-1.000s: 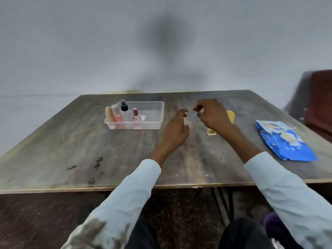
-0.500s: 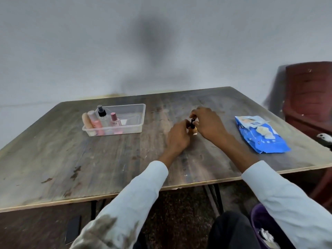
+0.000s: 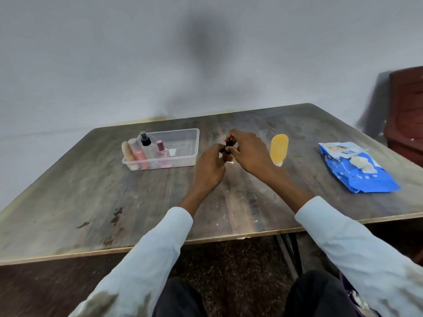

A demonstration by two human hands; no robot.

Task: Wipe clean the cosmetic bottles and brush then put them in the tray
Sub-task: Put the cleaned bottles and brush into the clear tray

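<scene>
A clear plastic tray (image 3: 192,143) stands on the wooden table, left of centre. Its left end holds several cosmetic bottles: a beige one (image 3: 126,151), a pink one (image 3: 138,154), a clear spray bottle with a black cap (image 3: 146,145) and a pink-capped one (image 3: 162,154). My left hand (image 3: 209,165) and my right hand (image 3: 248,152) meet just right of the tray. Both pinch a small black-capped bottle (image 3: 228,146), mostly hidden by the fingers. A yellow bottle (image 3: 279,148) lies flat right of my right hand.
A blue pack of wet wipes (image 3: 359,170) lies near the table's right edge. A dark red chair (image 3: 407,110) stands beyond the right corner. The wall is close behind the table. Dark stains mark the table's front left.
Both hands closed together on the small black-capped bottle and lifted it slightly. The camera shifted, so the yellow bottle is uncovered beside my right hand.
</scene>
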